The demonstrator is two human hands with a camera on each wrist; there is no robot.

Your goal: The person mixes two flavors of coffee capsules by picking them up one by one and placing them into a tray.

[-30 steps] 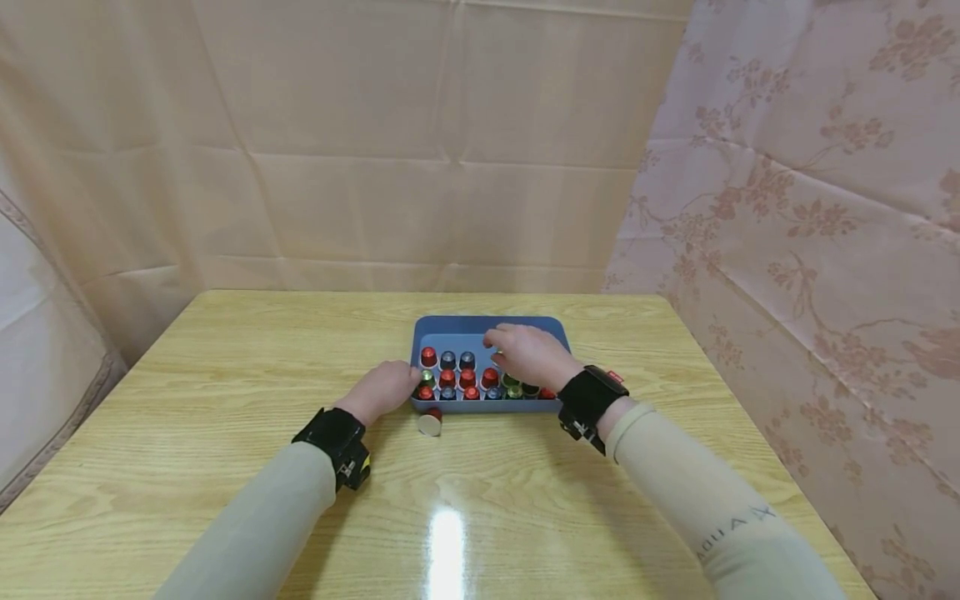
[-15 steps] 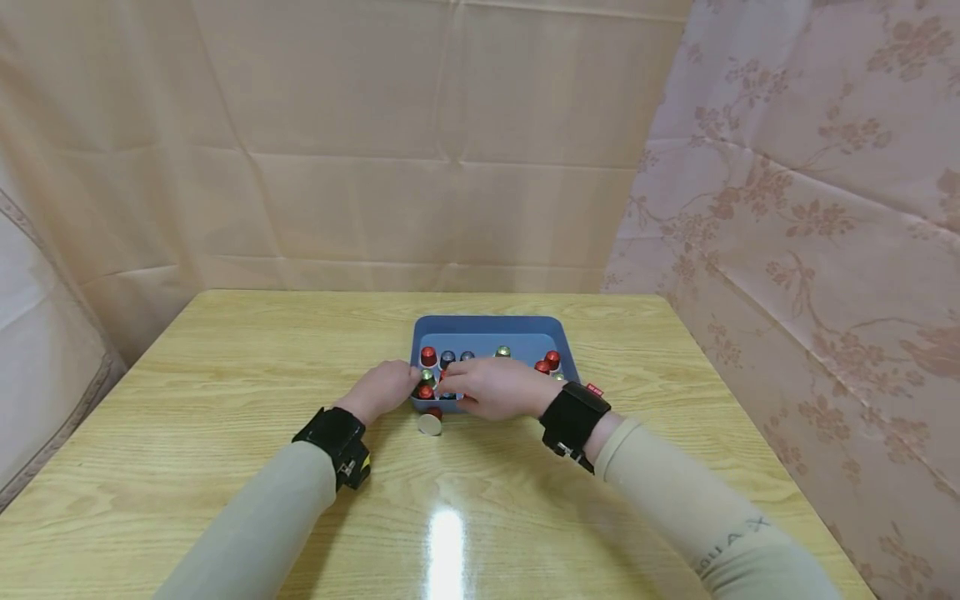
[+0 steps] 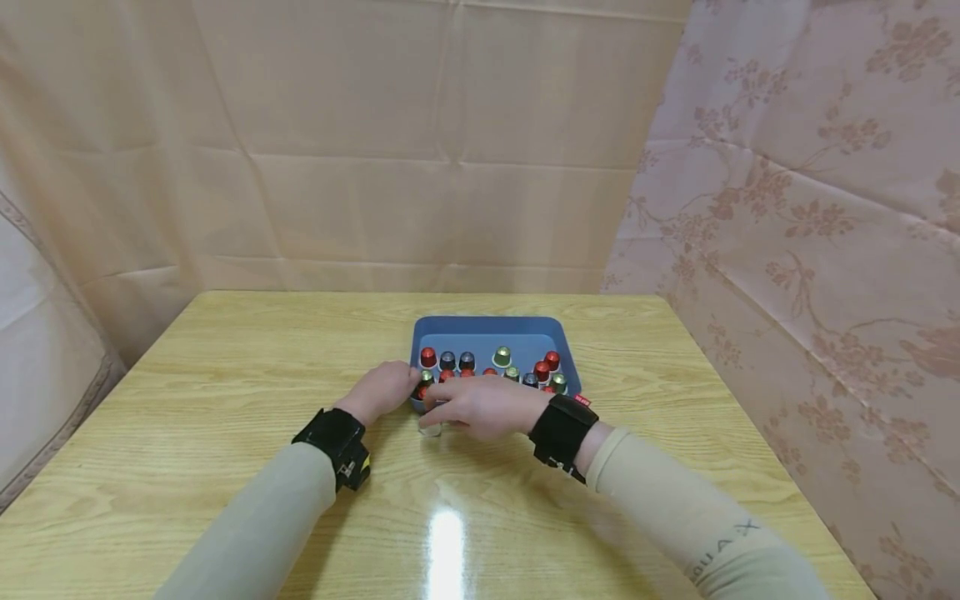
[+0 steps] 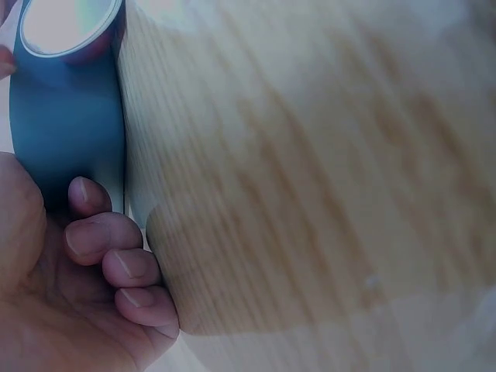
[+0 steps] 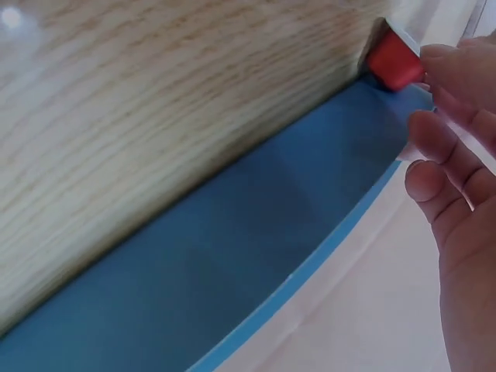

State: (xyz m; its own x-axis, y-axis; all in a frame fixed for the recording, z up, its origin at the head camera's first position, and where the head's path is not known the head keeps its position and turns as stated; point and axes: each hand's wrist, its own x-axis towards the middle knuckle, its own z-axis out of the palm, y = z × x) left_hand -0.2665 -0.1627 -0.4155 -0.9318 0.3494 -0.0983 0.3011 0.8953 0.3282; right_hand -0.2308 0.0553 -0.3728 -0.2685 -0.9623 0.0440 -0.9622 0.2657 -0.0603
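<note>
A red coffee capsule [image 5: 395,63] lies on its side on the table against the front wall of a blue tray [image 3: 487,326]. Its pale lid [image 4: 66,22] faces outward. My left hand [image 3: 381,389] grips the tray's left front corner, fingers curled against the outside. My right hand [image 3: 491,406] is over the tray's front edge, its fingers loosely bent at the red capsule; one fingertip [image 5: 435,53] is right beside it, and contact is hard to tell. Inside the tray stand several red, dark blue and green capsules, such as a green one [image 3: 502,357]; my right hand hides part of the front row.
The tray sits toward the back middle of a wood-grain table [image 3: 285,342]. A beige curtain [image 3: 420,150] hangs behind the table and a pink floral cloth [image 3: 810,217] hangs on the right.
My right hand has moved from above the tray's right half leftward and toward me, down to the capsule in front. The left hand stays at the tray's corner.
</note>
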